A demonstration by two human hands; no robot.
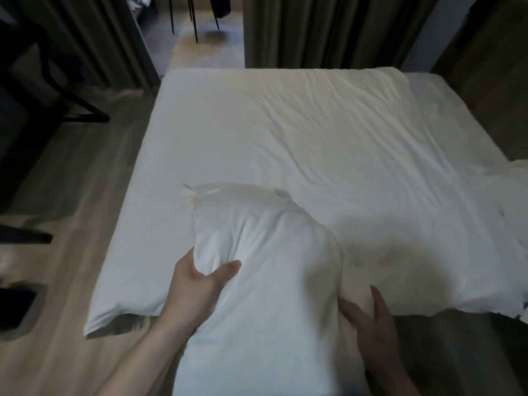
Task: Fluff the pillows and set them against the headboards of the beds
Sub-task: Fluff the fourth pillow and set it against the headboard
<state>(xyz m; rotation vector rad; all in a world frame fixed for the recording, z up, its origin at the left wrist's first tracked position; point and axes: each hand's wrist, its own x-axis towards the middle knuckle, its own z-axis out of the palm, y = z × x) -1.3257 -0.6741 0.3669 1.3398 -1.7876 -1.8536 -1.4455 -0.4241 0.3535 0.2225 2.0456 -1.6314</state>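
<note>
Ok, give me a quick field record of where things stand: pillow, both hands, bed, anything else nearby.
pillow: white pillow, held lengthwise over the near edge of the bed
left hand: left hand grips the pillow's left side, thumb pressed into the fabric
right hand: right hand holds the pillow's right side, fingers spread
bed: bed covered with a wrinkled white sheet
headboard: not in view
surroundings: curtains beyond the far end, wood floor on the left

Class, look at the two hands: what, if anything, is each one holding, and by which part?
Both hold the white pillow. The left hand pinches a bunch of its left side; the right hand grips its right edge.
</note>
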